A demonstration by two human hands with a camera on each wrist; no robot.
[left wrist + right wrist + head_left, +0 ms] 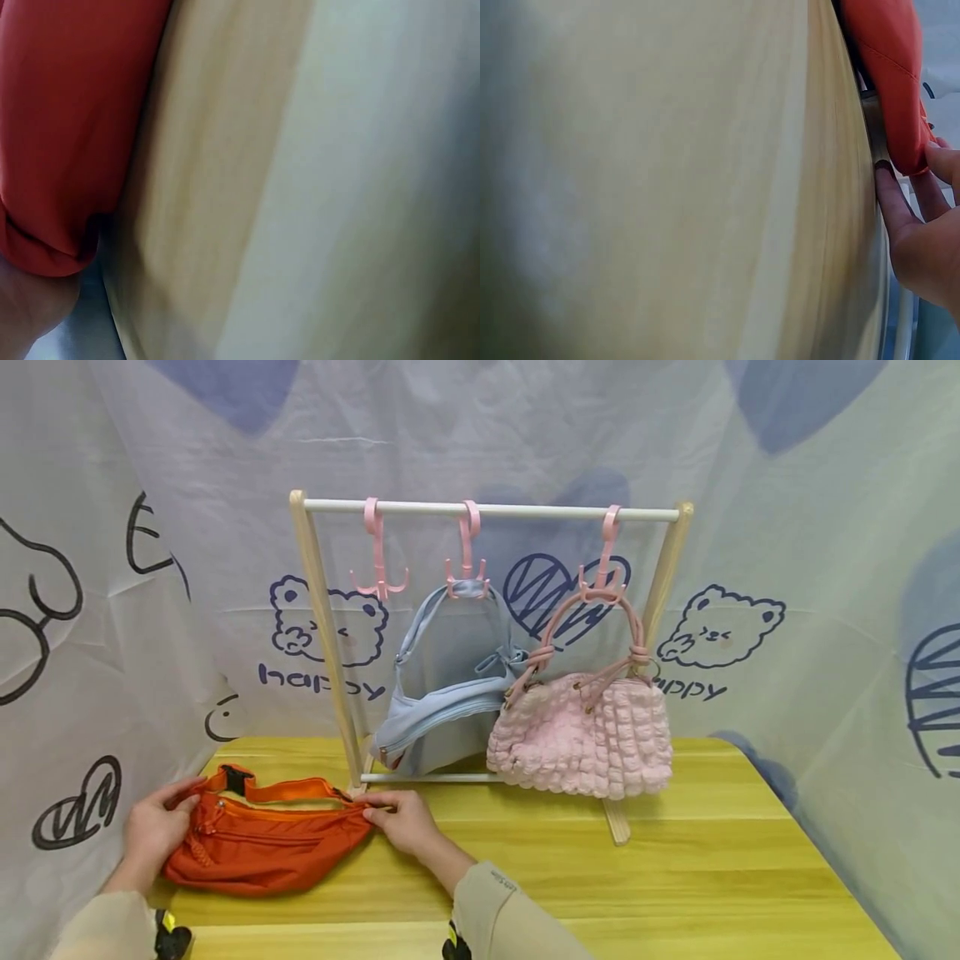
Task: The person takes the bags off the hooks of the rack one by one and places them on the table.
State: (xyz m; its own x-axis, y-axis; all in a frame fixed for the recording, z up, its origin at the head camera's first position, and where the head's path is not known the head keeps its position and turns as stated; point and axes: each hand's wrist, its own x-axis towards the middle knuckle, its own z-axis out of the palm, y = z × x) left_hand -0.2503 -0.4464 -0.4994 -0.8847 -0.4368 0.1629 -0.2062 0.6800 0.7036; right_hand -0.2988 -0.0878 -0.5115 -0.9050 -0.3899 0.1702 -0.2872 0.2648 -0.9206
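An orange-red waist bag [262,852] with a zipped front pocket lies at the left of the table, its orange strap and black buckle along the top. My left hand [153,831] grips its left upper end, near the strap. At the bag's right tip, my right hand [405,822] pinches the corner between thumb and fingers. In the right wrist view the right hand [930,247] holds that red tip close to the tabletop. Only a small part of the left hand [37,304] shows beneath the red fabric in the left wrist view.
A wooden rack [326,627] with a white top bar [540,512] stands behind. A bare pink hook [379,568] hangs at left; a light blue bag [442,710] and a pink quilted handbag [585,735] hang from the other pink hooks. Printed cloth [465,435] encloses the wooden table [675,877].
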